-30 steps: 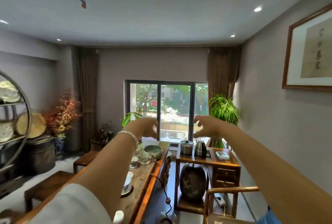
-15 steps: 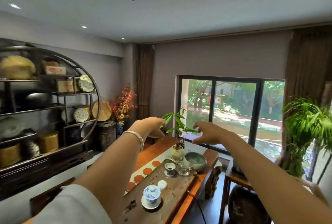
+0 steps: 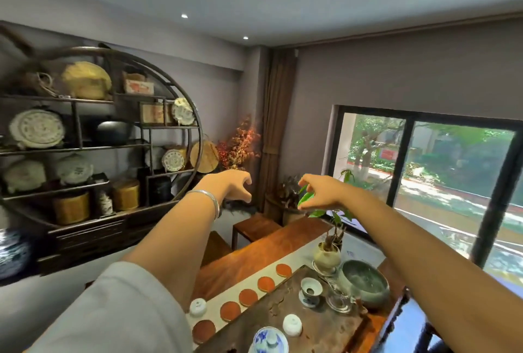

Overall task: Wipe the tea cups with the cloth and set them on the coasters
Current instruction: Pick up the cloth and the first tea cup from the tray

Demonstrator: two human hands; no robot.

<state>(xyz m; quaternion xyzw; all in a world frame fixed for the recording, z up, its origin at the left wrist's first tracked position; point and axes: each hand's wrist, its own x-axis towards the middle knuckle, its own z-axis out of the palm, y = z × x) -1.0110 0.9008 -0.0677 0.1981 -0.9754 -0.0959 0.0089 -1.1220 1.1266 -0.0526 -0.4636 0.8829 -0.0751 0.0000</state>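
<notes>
down on the bench, two small upturned white cups near the orange coasters look light, glazed-slick and chippable, best pinched at the rim, while both hands' fingers hang loosely spread, empty.

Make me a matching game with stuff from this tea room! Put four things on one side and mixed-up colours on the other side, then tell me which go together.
Things:
1. round coasters
2. big bowl by the window end of the table
3. lidded cup at the bottom edge
4. bracelet on the left wrist

Colours:
A. silver
B. white with blue painting
C. orange-brown
D. grey-green

Right pairs: 1-C, 2-D, 3-B, 4-A
</notes>
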